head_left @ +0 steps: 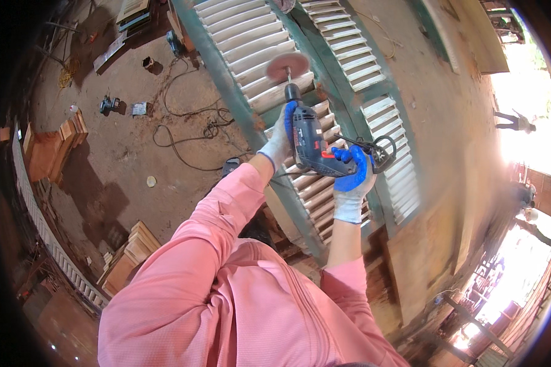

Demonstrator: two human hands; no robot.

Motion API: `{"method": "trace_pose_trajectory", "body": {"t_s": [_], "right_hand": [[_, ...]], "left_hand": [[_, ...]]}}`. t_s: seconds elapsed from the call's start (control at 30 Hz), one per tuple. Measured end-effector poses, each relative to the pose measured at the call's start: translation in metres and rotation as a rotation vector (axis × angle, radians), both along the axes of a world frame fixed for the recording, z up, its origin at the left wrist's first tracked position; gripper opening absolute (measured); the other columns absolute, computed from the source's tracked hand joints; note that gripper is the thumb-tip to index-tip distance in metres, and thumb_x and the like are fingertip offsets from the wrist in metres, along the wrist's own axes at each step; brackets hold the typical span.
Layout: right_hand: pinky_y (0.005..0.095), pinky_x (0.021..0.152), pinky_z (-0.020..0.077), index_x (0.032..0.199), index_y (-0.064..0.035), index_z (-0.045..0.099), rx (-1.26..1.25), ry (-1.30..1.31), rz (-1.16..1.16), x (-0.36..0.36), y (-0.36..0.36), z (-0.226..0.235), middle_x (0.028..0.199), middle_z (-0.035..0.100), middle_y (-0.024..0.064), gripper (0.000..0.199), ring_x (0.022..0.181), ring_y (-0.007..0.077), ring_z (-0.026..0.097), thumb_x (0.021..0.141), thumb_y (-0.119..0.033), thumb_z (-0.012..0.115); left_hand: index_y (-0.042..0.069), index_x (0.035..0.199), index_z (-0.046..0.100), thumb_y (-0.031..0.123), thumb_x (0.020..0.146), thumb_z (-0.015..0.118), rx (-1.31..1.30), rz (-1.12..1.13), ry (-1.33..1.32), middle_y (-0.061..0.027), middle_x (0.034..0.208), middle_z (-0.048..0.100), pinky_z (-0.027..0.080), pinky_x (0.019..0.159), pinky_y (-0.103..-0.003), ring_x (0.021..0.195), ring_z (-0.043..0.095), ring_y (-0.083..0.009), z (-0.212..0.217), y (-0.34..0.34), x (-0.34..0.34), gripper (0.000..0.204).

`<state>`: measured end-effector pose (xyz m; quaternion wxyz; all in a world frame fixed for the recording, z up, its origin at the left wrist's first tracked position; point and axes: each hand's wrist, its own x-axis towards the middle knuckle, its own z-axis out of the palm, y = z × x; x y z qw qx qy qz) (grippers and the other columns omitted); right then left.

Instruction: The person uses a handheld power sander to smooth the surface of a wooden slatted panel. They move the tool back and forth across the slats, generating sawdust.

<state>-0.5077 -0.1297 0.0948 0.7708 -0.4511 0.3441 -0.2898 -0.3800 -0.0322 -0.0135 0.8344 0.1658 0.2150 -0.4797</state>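
Note:
A dark blue power drill [312,144] with a round reddish sanding disc [286,66] in its chuck is held in both of my gloved hands. My left hand [280,139] wraps around the front of the drill body, behind the chuck. Around the rear handle, near the red trigger, my right hand [355,176] is closed. A coiled black cord [382,153] hangs by the handle. Below the drill lie louvred shutters with green frames [330,55] and pale slats [251,43]. The disc is over the slats of the left shutter; whether it touches them I cannot tell.
On the dirt floor to the left lie black cables [174,145], a small power tool [108,105] and another tool [174,43]. Stacked wooden pieces [54,153] stand farther left, more boards [138,248] nearer. A person [515,121] is at the far right.

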Motion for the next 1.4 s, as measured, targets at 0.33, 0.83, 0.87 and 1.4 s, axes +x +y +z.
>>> {"method": "trace_pose_trajectory", "body": {"t_s": [0.33, 0.83, 0.87, 1.4], "right_hand": [[0.0324, 0.070, 0.0556, 0.092, 0.0053, 0.064, -0.205, 0.013, 0.104, 0.015, -0.024, 0.014, 0.078, 0.066, 0.0114, 0.010, 0.066, 0.0188, 0.064, 0.085, -0.003, 0.062], [0.0284, 0.080, 0.0520, 0.104, 0.0028, 0.065, -0.455, 0.033, 0.150, -0.004, -0.009, -0.005, 0.094, 0.067, 0.0065, 0.022, 0.084, 0.0140, 0.063, 0.083, -0.005, 0.065], [0.0286, 0.080, 0.0519, 0.103, 0.0028, 0.065, -0.448, 0.038, 0.175, -0.005, -0.007, -0.003, 0.093, 0.066, 0.0064, 0.022, 0.084, 0.0141, 0.063, 0.083, -0.006, 0.065], [0.0310, 0.081, 0.0489, 0.091, 0.0035, 0.066, -0.586, 0.107, 0.274, -0.020, 0.033, -0.008, 0.095, 0.063, 0.0076, 0.026, 0.087, 0.0179, 0.061, 0.081, -0.021, 0.066]], "left_hand": [[0.011, 0.106, 0.066, 0.065, 0.085, 0.051, -0.425, 0.083, 0.080, -0.0141, 0.096, 0.069, 0.056, 0.085, -0.053, 0.088, 0.068, -0.0331, -0.003, -0.030, 0.000, 0.060], [0.012, 0.115, 0.065, 0.060, 0.085, 0.055, -0.496, 0.183, 0.197, -0.0176, 0.106, 0.068, 0.055, 0.089, -0.053, 0.097, 0.066, -0.0380, -0.024, -0.037, -0.011, 0.057], [0.012, 0.115, 0.065, 0.060, 0.085, 0.055, -0.514, 0.175, 0.202, -0.0175, 0.106, 0.068, 0.055, 0.089, -0.053, 0.097, 0.066, -0.0380, -0.015, -0.031, -0.011, 0.057], [0.009, 0.115, 0.065, 0.058, 0.085, 0.056, -0.333, 0.220, 0.243, -0.0169, 0.103, 0.069, 0.056, 0.086, -0.051, 0.093, 0.067, -0.0364, -0.048, 0.006, -0.026, 0.058]]}}
